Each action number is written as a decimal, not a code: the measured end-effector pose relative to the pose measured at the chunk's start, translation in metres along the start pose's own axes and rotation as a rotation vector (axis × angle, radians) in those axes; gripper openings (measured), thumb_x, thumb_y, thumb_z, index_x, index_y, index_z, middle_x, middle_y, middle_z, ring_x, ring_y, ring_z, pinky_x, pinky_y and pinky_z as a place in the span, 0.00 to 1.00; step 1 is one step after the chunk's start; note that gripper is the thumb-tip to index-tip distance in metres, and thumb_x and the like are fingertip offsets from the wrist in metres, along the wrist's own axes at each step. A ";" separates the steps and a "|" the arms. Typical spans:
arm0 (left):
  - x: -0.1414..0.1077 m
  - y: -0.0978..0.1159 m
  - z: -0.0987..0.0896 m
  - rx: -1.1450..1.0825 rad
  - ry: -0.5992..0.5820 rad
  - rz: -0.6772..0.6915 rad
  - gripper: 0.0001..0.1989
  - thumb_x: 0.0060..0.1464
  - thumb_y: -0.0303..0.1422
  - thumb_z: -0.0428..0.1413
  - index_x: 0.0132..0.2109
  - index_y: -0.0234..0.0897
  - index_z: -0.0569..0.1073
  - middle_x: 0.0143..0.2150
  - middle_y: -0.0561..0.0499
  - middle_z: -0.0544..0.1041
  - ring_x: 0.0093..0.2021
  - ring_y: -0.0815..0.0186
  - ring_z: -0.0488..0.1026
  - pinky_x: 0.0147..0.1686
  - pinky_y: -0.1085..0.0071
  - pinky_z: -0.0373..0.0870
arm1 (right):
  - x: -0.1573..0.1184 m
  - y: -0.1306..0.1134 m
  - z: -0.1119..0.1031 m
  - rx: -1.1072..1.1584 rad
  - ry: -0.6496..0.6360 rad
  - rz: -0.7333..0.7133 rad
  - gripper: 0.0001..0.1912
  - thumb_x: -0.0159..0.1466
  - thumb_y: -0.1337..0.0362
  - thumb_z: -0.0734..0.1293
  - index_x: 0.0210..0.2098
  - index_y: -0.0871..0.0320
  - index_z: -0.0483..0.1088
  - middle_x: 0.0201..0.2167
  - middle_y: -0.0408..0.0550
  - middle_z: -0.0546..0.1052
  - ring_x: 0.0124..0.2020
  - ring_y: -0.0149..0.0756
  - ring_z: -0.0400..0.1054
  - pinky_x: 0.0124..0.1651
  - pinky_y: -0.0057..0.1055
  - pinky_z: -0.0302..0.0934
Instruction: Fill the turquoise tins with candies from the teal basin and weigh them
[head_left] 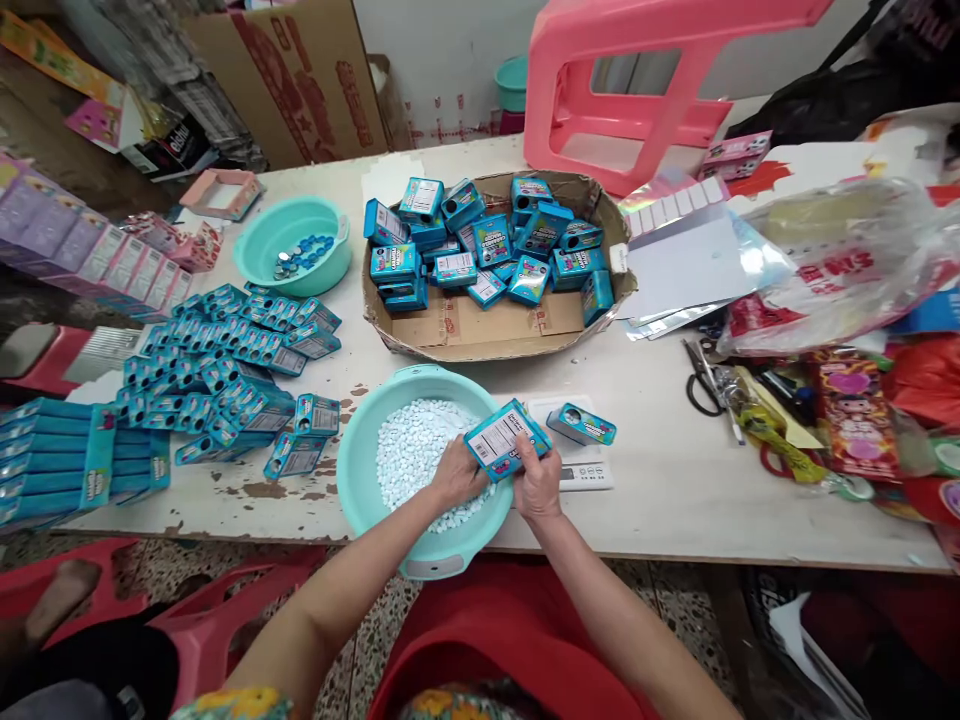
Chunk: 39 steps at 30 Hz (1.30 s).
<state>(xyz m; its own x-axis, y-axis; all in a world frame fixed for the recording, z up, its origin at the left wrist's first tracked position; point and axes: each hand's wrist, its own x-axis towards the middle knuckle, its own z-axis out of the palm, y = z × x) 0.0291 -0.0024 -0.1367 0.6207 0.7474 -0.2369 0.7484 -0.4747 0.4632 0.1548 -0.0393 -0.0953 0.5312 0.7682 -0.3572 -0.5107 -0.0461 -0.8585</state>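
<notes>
A blue printed candy box (504, 440) is gripped in my right hand (538, 482), thumb across its printed face. My left hand (459, 474) is curled against the box's left end, low over the candies; its fingertips and anything in them are hidden. Beneath both hands stands a turquoise basin (358, 490) of small pale blue candies (409, 440). Just right of it, another blue box (582, 424) with a round hole in its end rests on a white scale (589, 476).
Behind the basin is a cut-down carton (480, 345) of blue boxes. Stacked boxes with round holes (232, 350) fill the left, near a turquoise bowl (251, 240) of blue lids. Scissors (702, 380), plastic bags (832, 260) and a pink stool (544, 110) are to the right.
</notes>
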 end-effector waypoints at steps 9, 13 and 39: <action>-0.047 -0.062 -0.062 0.294 0.106 -0.326 0.25 0.57 0.45 0.46 0.58 0.40 0.64 0.61 0.39 0.61 0.60 0.47 0.53 0.56 0.51 0.50 | -0.020 0.004 -0.003 -0.432 -0.098 -0.285 0.22 0.53 0.55 0.70 0.43 0.58 0.64 0.34 0.48 0.73 0.34 0.38 0.69 0.40 0.37 0.66; -0.055 -0.046 -0.041 0.269 0.051 -0.522 0.28 0.55 0.50 0.46 0.57 0.38 0.64 0.58 0.36 0.63 0.57 0.44 0.57 0.51 0.50 0.55 | -0.026 0.014 -0.001 -0.471 -0.131 -0.373 0.21 0.54 0.56 0.70 0.43 0.57 0.64 0.35 0.47 0.72 0.34 0.38 0.69 0.39 0.36 0.66; -0.063 0.018 -0.100 -1.649 0.487 -0.401 0.12 0.45 0.38 0.58 0.33 0.36 0.65 0.26 0.55 0.68 0.15 0.77 0.61 0.13 0.79 0.52 | -0.027 -0.007 0.016 -0.872 -0.579 -0.480 0.15 0.55 0.61 0.69 0.42 0.55 0.67 0.38 0.48 0.73 0.42 0.41 0.68 0.45 0.37 0.62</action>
<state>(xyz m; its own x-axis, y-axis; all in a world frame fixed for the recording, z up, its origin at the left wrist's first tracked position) -0.0196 -0.0114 -0.0282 0.1251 0.8933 -0.4317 -0.3615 0.4463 0.8187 0.1333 -0.0497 -0.0734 0.0392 0.9938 0.1039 0.4215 0.0778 -0.9035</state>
